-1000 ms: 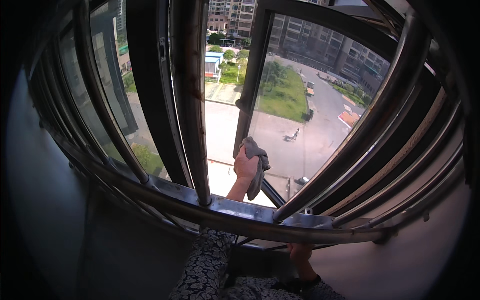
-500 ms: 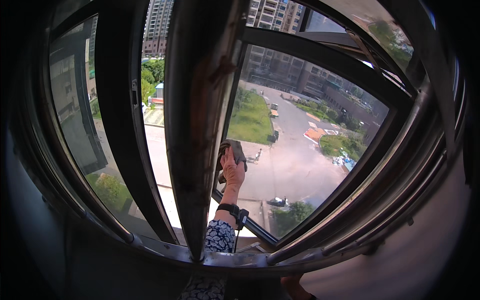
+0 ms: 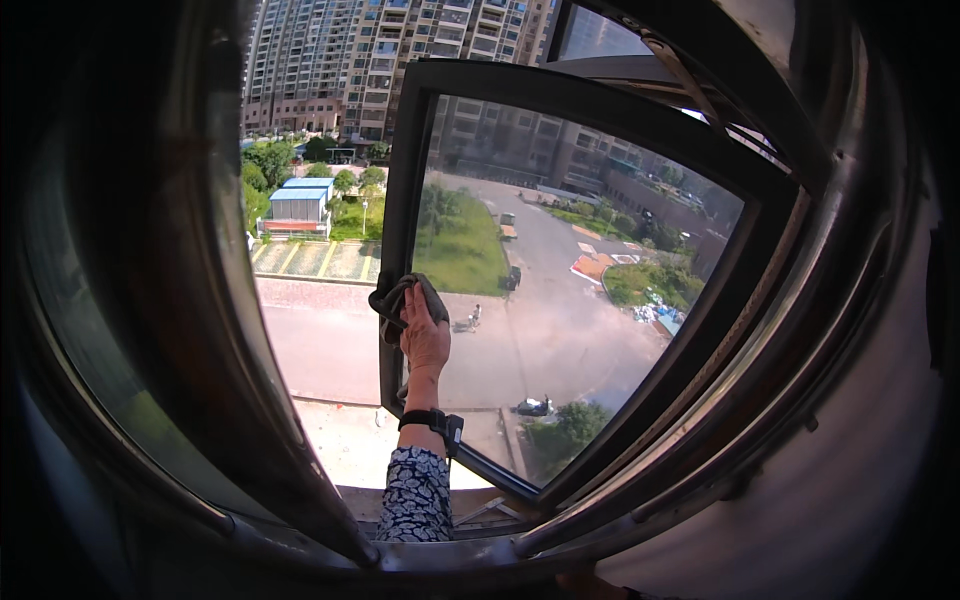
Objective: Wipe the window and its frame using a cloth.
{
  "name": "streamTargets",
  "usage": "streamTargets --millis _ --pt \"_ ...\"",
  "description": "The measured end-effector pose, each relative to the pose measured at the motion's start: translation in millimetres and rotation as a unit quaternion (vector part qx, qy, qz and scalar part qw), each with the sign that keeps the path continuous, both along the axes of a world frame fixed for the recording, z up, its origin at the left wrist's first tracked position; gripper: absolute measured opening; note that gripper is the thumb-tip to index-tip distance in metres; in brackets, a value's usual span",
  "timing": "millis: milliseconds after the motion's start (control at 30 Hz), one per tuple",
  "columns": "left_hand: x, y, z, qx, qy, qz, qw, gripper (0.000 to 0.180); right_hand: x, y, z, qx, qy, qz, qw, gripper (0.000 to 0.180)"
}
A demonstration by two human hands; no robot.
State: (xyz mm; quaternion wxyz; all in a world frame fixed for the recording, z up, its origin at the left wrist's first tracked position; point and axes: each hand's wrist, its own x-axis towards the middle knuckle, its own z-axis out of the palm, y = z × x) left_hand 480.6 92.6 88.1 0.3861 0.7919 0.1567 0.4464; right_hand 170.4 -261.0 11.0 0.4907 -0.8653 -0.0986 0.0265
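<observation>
My left hand (image 3: pixel 425 338) reaches out through the open window and grips a bunched grey cloth (image 3: pixel 398 298). It presses the cloth against the left upright of the dark, outward-swung window sash (image 3: pixel 397 190). A black watch (image 3: pixel 432 421) sits on that wrist, above a black-and-white patterned sleeve (image 3: pixel 415 497). Only a sliver of my right hand (image 3: pixel 588 584) shows at the bottom edge, by the sill; its fingers are hidden.
The sash's glass pane (image 3: pixel 570 300) is right of the cloth. Curved metal guard bars (image 3: pixel 230 330) cross the opening on the left and along the bottom (image 3: pixel 640 480). Far below lie a street, lawns, parked cars and tall apartment blocks.
My head has moved closer to the opening, past the bars. My left hand has slid the cloth up the sash's frame. My right hand has dropped almost out of view.
</observation>
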Motion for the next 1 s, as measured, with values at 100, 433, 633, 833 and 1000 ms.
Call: streamTargets --millis 100,433,633,833,1000 --pt "-8.9 21.1 -19.0 0.028 0.049 0.051 0.997 0.072 2.8 0.8 -21.7 0.009 0.022 0.036 0.999 0.027" --pt "-10.1 11.1 -76.7 -0.08 0.137 0.027 0.987 0.068 -8.0 -20.1 -18.6 -0.074 -0.024 0.068 0.995 0.029" --pt "-0.3 -13.4 -162.3 -0.231 0.203 -0.063 0.95 0.072 4.8 -30.0 -20.0 -0.153 -0.068 0.093 0.982 0.031" --pt "1.6 -24.3 -167.8 -0.242 0.158 -0.1 0.952 0.071 15.7 -25.6 -9.2 -0.2 -0.088 0.133 0.967 0.032" --pt "20.6 -12.6 -107.8 -0.156 0.014 -0.075 0.985 0.068 24.3 -29.8 -16.1 -0.236 -0.122 0.158 0.951 0.034"
